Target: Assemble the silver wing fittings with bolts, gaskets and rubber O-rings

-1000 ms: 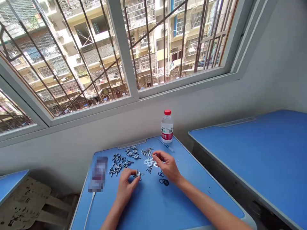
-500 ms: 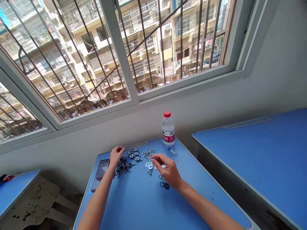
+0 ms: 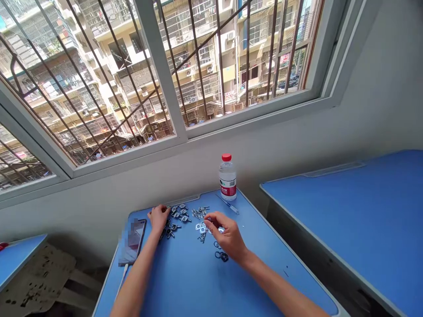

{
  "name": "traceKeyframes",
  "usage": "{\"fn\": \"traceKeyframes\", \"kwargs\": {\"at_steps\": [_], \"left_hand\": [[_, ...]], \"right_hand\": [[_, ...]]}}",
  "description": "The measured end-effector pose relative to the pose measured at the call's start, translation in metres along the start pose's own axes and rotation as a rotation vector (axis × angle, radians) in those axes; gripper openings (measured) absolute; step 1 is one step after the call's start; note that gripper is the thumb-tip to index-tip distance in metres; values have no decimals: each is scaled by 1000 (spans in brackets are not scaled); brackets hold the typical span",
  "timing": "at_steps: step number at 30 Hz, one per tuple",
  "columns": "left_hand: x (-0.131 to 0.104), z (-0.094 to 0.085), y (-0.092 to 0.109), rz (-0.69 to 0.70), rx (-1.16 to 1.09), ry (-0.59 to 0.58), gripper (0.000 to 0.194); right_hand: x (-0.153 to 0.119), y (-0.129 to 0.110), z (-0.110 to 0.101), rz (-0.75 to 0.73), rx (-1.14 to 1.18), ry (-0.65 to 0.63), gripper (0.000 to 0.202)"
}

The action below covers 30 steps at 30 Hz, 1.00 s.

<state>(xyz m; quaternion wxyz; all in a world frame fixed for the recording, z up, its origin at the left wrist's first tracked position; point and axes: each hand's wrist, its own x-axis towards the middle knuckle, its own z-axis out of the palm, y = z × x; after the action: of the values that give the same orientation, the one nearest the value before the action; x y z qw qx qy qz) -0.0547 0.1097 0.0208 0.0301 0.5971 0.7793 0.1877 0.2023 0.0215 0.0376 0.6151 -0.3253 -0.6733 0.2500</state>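
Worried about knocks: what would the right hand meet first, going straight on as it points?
The right hand would probably meet the thin silvery pieces first; its height above them is unclear.

Bright daylight from the window, facades outside washed out, wall below dimmer.

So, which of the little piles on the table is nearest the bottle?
The loose pile of small silvery pieces, just beyond the flat plates; the other visible piles lie farther from the bottle.
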Motion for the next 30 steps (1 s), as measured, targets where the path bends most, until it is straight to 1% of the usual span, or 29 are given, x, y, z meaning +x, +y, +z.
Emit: {"fn": "traceKeyframes", "kwargs": {"at_steps": [5,9,12,17,19,21,22,25,27,30], "left_hand": [[-2,4,0,-5,17,34,22],[-3,1,-4,-17,33,43,22],[-5,-2,-7,-24,37,35,23],[-5,-9,-11,-10,5,-14,25],[-5,-14,-13,-8,-18,-22,26],[-6,-22,-16,1,-46,-11,21],[-8,-26,-18,13,-62,0,17],[-20,-40,-20,96,-129,26,24],[-32,-46,-21,170,-177,14,26],[-55,-51,-18,257,-216,-20,25]], "right_hand": [[-1,1,1,10,-8,-16,29],[-4,5,1,7,-31,-33,25],[-4,7,2,5,-41,-38,23],[-5,7,2,10,-46,-42,22],[-5,6,2,6,-48,-40,22],[-5,6,2,2,-52,-35,22],[-5,6,2,1,-52,-34,22],[-5,6,2,-2,-46,-36,22],[-4,5,2,-4,-45,-37,22],[-4,3,1,-4,-51,-36,22]]}}
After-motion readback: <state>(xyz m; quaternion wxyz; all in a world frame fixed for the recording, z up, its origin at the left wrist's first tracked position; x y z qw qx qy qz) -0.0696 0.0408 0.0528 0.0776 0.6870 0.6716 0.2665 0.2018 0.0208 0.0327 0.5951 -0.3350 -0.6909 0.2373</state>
